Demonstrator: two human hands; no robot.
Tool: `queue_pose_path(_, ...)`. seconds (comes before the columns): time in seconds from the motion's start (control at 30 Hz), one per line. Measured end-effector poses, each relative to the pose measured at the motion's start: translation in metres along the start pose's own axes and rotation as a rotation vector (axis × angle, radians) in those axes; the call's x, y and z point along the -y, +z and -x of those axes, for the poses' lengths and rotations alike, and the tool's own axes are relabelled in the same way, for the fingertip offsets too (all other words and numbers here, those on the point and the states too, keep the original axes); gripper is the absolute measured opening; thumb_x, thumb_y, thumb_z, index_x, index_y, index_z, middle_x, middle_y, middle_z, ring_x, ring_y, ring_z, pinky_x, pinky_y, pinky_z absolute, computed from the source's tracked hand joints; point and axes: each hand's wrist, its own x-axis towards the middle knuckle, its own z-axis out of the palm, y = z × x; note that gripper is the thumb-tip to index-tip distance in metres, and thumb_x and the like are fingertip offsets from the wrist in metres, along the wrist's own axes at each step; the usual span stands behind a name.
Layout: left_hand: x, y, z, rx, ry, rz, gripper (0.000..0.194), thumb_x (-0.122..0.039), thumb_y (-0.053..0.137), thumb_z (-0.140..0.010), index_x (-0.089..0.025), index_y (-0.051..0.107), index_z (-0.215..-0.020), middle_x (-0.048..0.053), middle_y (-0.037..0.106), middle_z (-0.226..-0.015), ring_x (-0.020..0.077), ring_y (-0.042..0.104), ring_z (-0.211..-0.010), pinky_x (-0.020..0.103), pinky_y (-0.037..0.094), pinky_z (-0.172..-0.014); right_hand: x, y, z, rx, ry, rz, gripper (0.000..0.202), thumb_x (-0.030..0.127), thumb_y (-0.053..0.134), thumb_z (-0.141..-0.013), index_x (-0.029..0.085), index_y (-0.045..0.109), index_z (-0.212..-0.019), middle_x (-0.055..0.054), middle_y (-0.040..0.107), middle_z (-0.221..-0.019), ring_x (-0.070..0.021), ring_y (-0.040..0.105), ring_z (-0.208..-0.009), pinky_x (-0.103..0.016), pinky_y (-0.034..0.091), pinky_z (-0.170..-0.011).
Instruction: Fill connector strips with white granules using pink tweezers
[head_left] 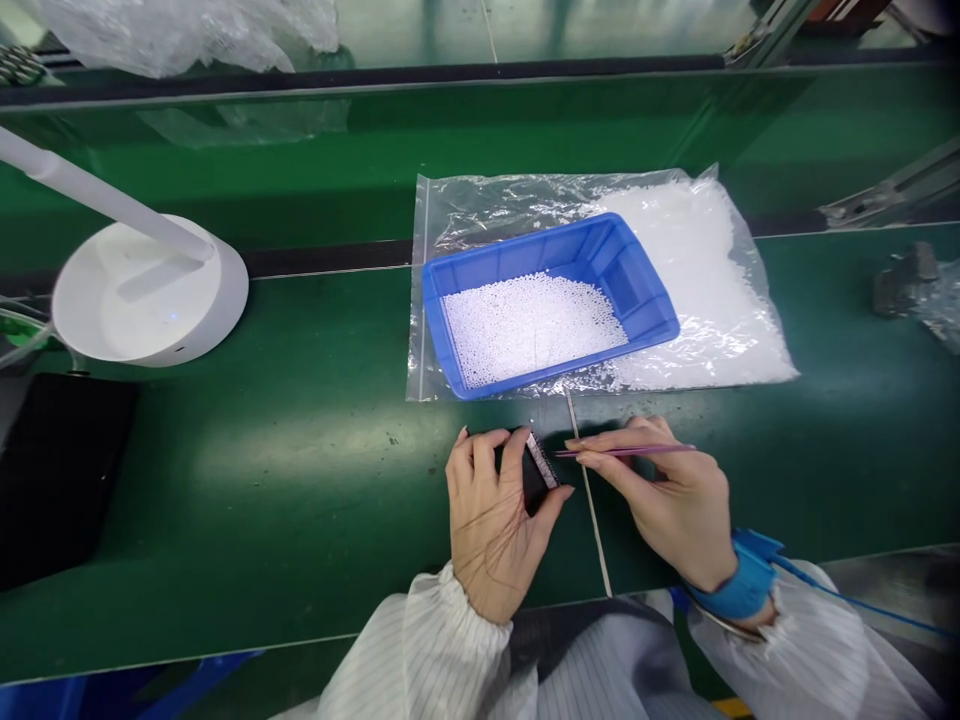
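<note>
My left hand is closed around a small black block, fingers over its far side and thumb along the near right edge. A narrow strip of small white pieces runs along the block's right side. Between the thumb and fingers of my right hand is a pair of pink tweezers, its tips pointing left, just short of the white strip. Beyond both hands, a blue bin holds many tiny white beads. It rests on a clear plastic bag filled with white material.
A white round lamp base stands at the left, with a black box-like object nearer me. A blue wrist strap trails a cord to the right. Along the back of the green table runs a green panel.
</note>
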Motion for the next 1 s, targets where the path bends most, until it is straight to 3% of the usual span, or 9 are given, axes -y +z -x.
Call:
queue_pose_path(0.3, 0.0, 0.001, 0.001, 0.006, -0.007, 0.003, 0.056, -0.035, 0.075, -0.078, -0.022, 0.047, -0.124, 0.008, 0.049, -0.115, 0.0309, 0.042, -0.114, 0.056, 0.041, -0.102, -0.002, 0.001, -0.014, -0.085, -0.045, 0.094, 0.004, 0.023, 0.067, -0.086, 0.027, 0.068, -0.089, 0.002, 0.074, -0.087, -0.0176, 0.063, -0.07, -0.039, 0.046, -0.071)
queue_pose_path(0.63, 0.01, -0.01, 0.006, -0.005, -0.065, -0.001, 0.054, -0.036, 0.075, -0.079, -0.024, 0.048, -0.124, 0.007, 0.048, -0.114, 0.0286, 0.043, -0.111, 0.055, 0.042, -0.101, -0.005, 0.007, -0.028, 0.127, -0.057, 0.061, 0.012, 0.027, 0.066, -0.086, 0.028, 0.071, -0.097, 0.0, 0.074, -0.098, -0.0213, 0.067, -0.092, -0.041, 0.056, -0.079)
queue_pose_path(1.0, 0.012, -0.011, 0.006, -0.014, -0.066, 0.011, 0.054, -0.036, 0.075, -0.079, -0.023, 0.048, -0.124, 0.006, 0.049, -0.114, 0.0278, 0.043, -0.11, 0.054, 0.039, -0.105, -0.001, 0.014, -0.029, 0.111, -0.097, 0.056, 0.009, 0.025, 0.066, -0.087, 0.026, 0.07, -0.094, 0.001, 0.075, -0.091, -0.0193, 0.066, -0.079, -0.039, 0.05, -0.071)
